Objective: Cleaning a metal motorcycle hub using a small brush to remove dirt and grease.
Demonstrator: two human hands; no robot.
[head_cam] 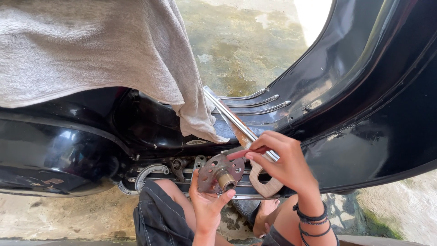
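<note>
Overhead, a grey towel drapes a black scooter; at lower centre, the left hand cups a rusty perforated hub plate, while the right hand pinches a thin reddish stick against it.

1 towel, 1 disc, 2 wrenches

A rusty perforated round plate with a brass hub is cradled in the left hand. A small reddish piece is pinched by the right hand against it, beside a black scooter body draped with a grey towel.
</note>
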